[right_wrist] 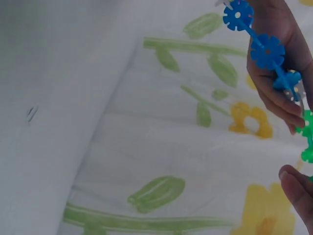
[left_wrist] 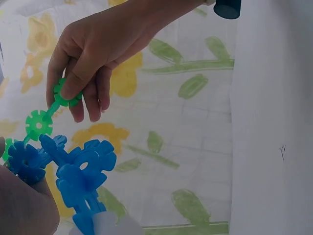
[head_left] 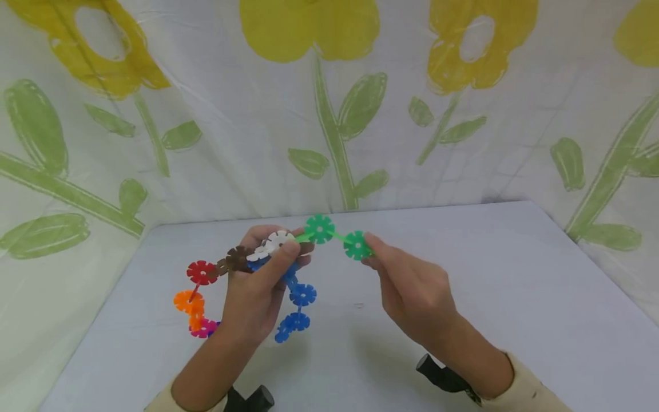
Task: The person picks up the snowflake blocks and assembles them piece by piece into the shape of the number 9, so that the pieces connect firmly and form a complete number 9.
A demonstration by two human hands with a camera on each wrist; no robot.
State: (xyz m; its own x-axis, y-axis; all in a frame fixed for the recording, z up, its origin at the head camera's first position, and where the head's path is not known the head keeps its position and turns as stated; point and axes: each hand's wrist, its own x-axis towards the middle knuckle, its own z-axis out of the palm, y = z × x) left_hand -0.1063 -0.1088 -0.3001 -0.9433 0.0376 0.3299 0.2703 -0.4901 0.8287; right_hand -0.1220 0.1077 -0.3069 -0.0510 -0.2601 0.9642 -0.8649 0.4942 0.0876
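A chain of slotted plastic snowflake discs hangs between the hands in the head view. My left hand (head_left: pixel 254 300) grips it around the white discs (head_left: pixel 280 240), thumb on top. My right hand (head_left: pixel 419 294) pinches the end green disc (head_left: pixel 356 245) between thumb and fingers. Another green disc (head_left: pixel 320 228) links it toward the left hand. Blue discs (head_left: pixel 302 294) dangle below the left hand; they look large in the left wrist view (left_wrist: pixel 85 166). Brown (head_left: pixel 237 258), red (head_left: pixel 201 273), orange (head_left: pixel 189 301) and pink discs (head_left: pixel 203 328) curve down on the left, partly hidden by the forearm.
Under the hands lies a white tabletop (head_left: pixel 494 274) with a small mark (head_left: pixel 358 305). A white cloth (head_left: pixel 231 143) painted with yellow flowers and green leaves stands behind it. Black wrist mounts (head_left: pixel 443 375) sit by both sleeves.
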